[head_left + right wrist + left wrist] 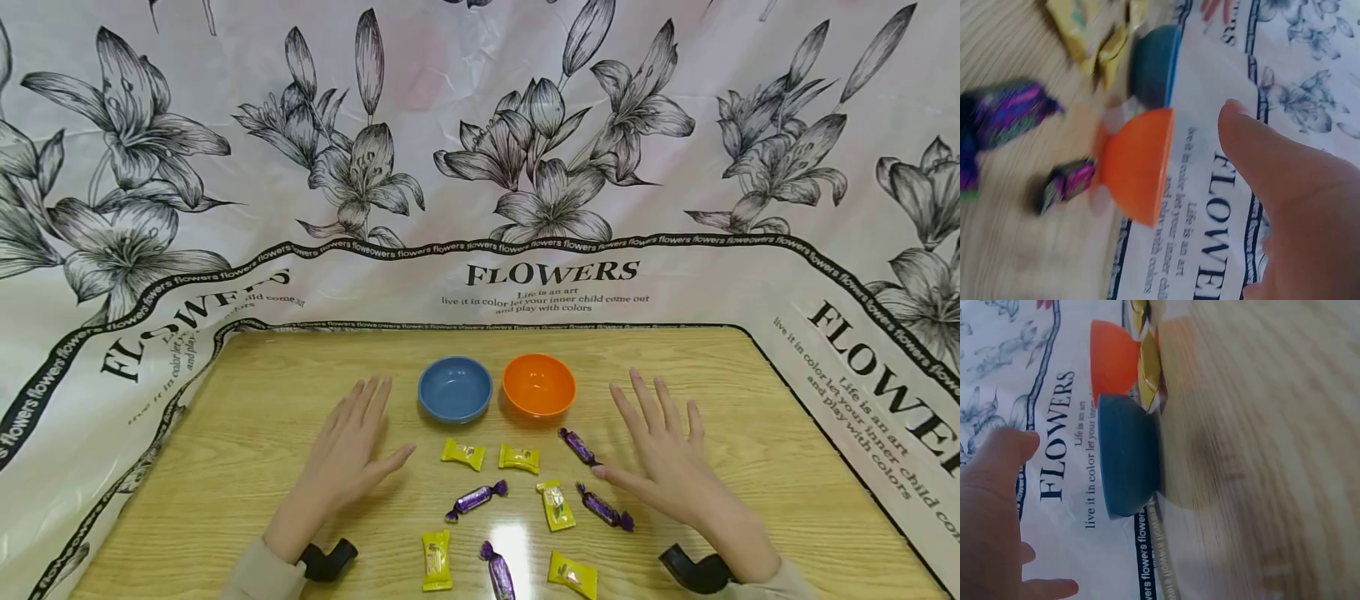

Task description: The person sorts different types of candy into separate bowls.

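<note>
My left hand (pixel 347 450) is over the left of the table with fingers spread and nothing held. On the other side, my right hand (pixel 663 458) is also spread and holds nothing; its thumb tip overlaps the end of a purple-wrapped candy (pixel 579 447) in the head view, and I cannot tell if they touch. A second purple candy (pixel 604 507) lies just below that thumb. Between the hands are a yellow-wrapped candy (pixel 462 454), several more yellow ones and another purple candy (pixel 477 500). A blue bowl (pixel 455 390) and an orange bowl (pixel 538 385) stand side by side behind them.
Nearer the front edge lie a yellow candy (pixel 437 561), a purple candy (pixel 498 572) and a yellow candy (pixel 573 575). A white flower-printed cloth (pixel 555 283) borders the wooden table (pixel 247 450) at the back and sides.
</note>
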A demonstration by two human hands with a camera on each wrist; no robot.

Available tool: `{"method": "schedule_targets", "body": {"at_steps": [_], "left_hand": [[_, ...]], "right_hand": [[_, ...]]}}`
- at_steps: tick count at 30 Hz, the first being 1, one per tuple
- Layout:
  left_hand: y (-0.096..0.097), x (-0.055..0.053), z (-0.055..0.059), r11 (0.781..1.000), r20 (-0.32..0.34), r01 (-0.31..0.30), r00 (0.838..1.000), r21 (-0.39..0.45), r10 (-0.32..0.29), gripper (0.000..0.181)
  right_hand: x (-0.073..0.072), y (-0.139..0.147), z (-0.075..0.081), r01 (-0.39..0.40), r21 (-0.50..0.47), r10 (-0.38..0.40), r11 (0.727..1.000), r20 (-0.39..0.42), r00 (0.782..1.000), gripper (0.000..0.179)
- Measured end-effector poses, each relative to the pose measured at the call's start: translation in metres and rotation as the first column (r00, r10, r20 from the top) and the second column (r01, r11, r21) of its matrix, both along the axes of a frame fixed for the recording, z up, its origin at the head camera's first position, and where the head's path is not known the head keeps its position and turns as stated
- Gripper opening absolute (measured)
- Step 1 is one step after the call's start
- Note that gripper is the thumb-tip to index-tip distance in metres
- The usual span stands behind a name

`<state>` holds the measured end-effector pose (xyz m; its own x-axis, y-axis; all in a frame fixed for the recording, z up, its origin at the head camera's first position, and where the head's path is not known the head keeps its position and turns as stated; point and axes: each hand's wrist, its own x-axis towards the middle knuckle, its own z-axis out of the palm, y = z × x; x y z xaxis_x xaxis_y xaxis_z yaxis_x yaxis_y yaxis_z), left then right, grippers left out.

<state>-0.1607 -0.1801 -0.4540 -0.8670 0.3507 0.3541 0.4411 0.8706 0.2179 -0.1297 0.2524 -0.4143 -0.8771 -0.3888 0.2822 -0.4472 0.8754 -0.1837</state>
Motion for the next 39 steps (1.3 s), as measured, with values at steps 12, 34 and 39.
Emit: {"method": "schedule_targets", "body": {"at_steps": [12, 34, 39], "left_hand": [[0.005, -0.029, -0.009, 0.989, 0.027, 0.059, 0.998, 0.137, -0.063, 0.107], [0.020, -0.060, -0.035, 0.878, 0.299, 0.003, 0.939, 0.479, -0.167, 0.120], [0.024, -0.070, -0.041, 0.785, 0.311, 0.008, 0.916, 0.619, -0.255, 0.120]], "right_hand": [[0.006, -0.038, 0.008, -0.117, -0.197, 0.140, 0.974, 0.111, 0.984, 0.104], [0.008, -0.112, -0.010, -0.119, -0.597, 0.409, 0.793, 0.378, 0.831, 0.107], [0.003, -0.126, -0.024, -0.064, -0.635, 0.384, 0.770, 0.381, 0.841, 0.092]]}}
